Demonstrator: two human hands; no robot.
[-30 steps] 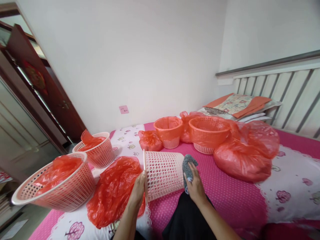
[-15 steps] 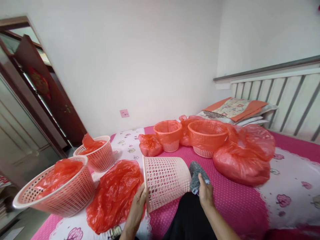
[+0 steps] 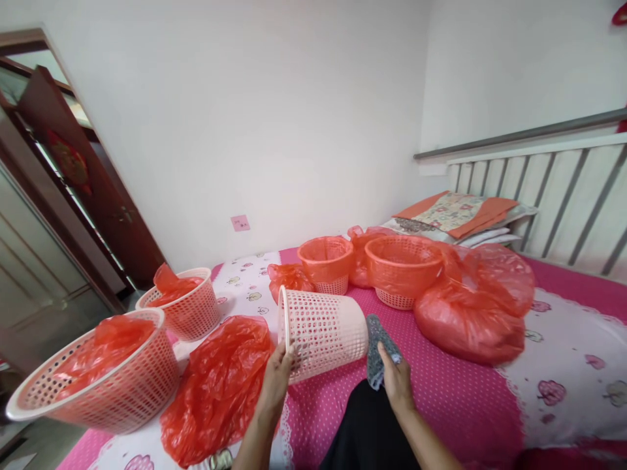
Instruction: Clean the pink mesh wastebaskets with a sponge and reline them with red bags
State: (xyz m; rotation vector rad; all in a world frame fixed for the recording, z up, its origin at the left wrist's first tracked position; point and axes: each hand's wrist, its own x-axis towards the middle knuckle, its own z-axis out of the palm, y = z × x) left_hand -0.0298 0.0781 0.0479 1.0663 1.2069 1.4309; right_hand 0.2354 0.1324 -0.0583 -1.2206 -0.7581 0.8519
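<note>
A pale pink plastic basket (image 3: 326, 333) with a perforated wall lies on its side in the air above the bed, its open rim facing left. My left hand (image 3: 278, 375) grips that rim from below, fingers closed on it. Bunched in my right hand (image 3: 398, 382) is a grey cloth (image 3: 379, 352), beside the basket's base; I cannot tell whether it touches. Left of my left hand a crumpled red plastic bag (image 3: 220, 385) is spread on the bed.
Two pink baskets, one large (image 3: 117, 391) and one smaller (image 3: 193, 310), hold red bags at the left. Behind stand two bag-covered baskets (image 3: 330, 258) (image 3: 404, 264) beside a bulging red bag (image 3: 470, 323). Folded bedding (image 3: 460, 212) lies near the radiator (image 3: 553, 202).
The basket has been lifted and turned a little, its rim now higher. My left hand rose with it. My right hand and the cloth shifted slightly left, and the view moved a little.
</note>
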